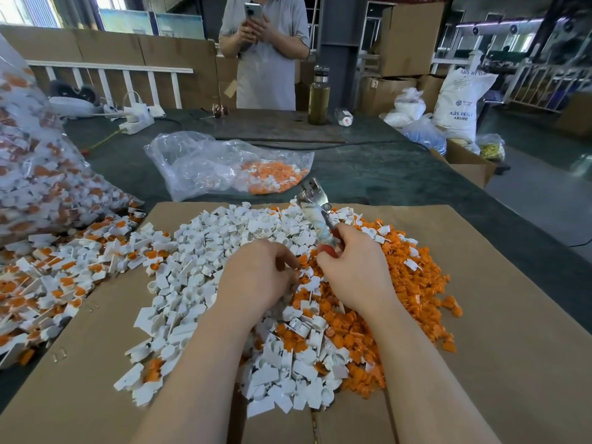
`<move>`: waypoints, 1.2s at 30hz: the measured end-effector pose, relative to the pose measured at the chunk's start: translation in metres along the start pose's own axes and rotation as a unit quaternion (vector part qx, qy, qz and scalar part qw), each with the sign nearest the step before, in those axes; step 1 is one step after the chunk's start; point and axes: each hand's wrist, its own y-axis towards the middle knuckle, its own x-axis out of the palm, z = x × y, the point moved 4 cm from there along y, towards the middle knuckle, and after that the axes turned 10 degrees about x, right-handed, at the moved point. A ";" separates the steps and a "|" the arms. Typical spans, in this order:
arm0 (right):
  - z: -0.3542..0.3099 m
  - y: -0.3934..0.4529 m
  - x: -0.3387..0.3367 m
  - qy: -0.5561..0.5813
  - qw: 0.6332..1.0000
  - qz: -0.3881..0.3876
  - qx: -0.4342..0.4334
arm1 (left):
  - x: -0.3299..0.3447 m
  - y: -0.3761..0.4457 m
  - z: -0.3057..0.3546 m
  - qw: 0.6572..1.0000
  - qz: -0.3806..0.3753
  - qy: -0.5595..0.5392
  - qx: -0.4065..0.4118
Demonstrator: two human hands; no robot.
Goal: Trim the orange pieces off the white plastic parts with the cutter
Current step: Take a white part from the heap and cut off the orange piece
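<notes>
My right hand (355, 270) grips the red handles of the cutter (315, 213), whose metal jaws point up and away from me. My left hand (256, 277) lies just left of it with fingers curled down into the pile; what it holds, if anything, is hidden. Under both hands a heap of trimmed white plastic parts (198, 251) covers the brown cardboard (512, 331). Loose orange pieces (413, 283) are heaped on the right side. Untrimmed white parts with orange pieces attached (57, 277) spill out at the left.
A large clear bag of untrimmed parts (35, 174) stands at far left. Another clear bag with orange pieces (230, 165) lies beyond the cardboard on the dark table. A person holding a phone (266, 49) stands across the table. A bottle (318, 96) stands near the far edge.
</notes>
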 end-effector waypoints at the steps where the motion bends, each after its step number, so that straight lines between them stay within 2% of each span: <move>1: 0.000 0.000 0.000 -0.001 1.000 0.001 0.000 | 0.001 0.000 0.001 1.000 0.002 0.017 0.008; 11: 0.001 0.000 0.001 -0.004 1.000 0.002 0.001 | 0.007 0.002 0.000 0.998 0.005 0.046 0.044; 13: 0.001 0.000 0.001 0.001 1.000 -0.004 0.004 | 0.005 0.002 0.001 0.999 0.019 -0.012 0.031; 15: 0.001 0.001 0.001 0.008 1.000 -0.011 0.005 | 0.001 0.002 -0.001 0.991 0.051 -0.125 0.007; 18: 0.001 0.001 0.002 0.030 0.999 -0.020 0.000 | -0.006 -0.001 -0.003 0.948 0.096 -0.302 -0.015; 22: -0.002 0.000 0.001 0.073 0.997 -0.031 -0.006 | -0.008 -0.004 -0.003 0.891 0.099 -0.441 -0.045; 26: -0.004 -0.001 0.001 0.104 0.994 -0.035 -0.015 | -0.010 -0.004 0.000 0.863 0.083 -0.495 -0.051; 32: -0.008 -0.002 0.001 0.105 0.994 -0.014 -0.034 | -0.011 -0.007 0.002 0.852 0.058 -0.517 -0.054; 36: -0.008 -0.003 0.000 0.122 0.992 -0.010 -0.030 | -0.008 -0.006 0.003 0.835 0.075 -0.541 -0.070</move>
